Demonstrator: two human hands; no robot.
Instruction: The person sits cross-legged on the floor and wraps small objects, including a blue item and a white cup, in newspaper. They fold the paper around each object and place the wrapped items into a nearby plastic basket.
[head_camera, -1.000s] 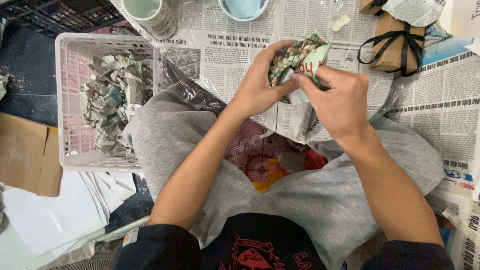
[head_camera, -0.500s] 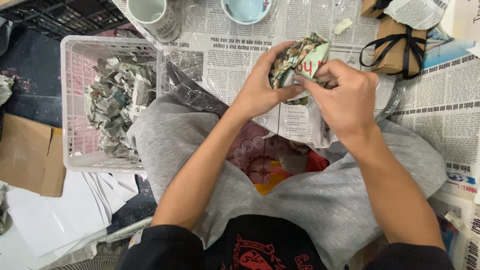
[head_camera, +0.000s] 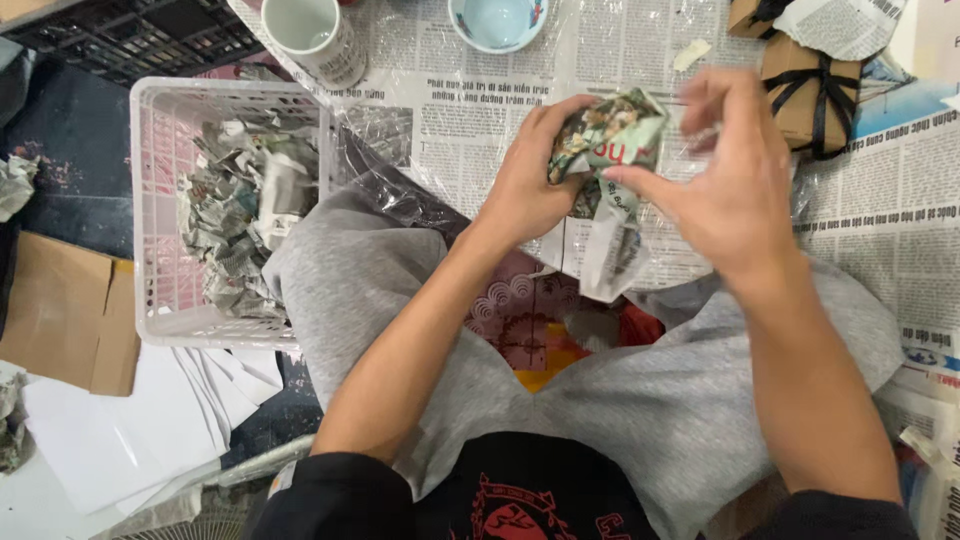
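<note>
Bundle: crumpled newspaper bundle (head_camera: 605, 135), colourful print, a loose tail hanging, held above the lap.
Left hand (head_camera: 530, 185): fingers curled, gripping the bundle.
Right hand (head_camera: 725, 175): fingertips pinching its edge, blurred.
Around: white basket (head_camera: 150, 200) of paper scraps left; mug (head_camera: 315, 40), bowl (head_camera: 497, 22), tied brown box (head_camera: 812, 95) beyond.

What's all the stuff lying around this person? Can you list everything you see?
newspaper-wrapped bundle: one, grey-green print, held in both hands
white basket: one, left, holding crumpled newspaper
white mug: one, top, on the spread newspaper
blue bowl: one, top centre
brown parcel: one, black ribbon, top right
cardboard: brown, far left
white sheets: several, lower left
black crate: one, top left
left hand: grips the bundle
right hand: pinches the wrapping
</note>
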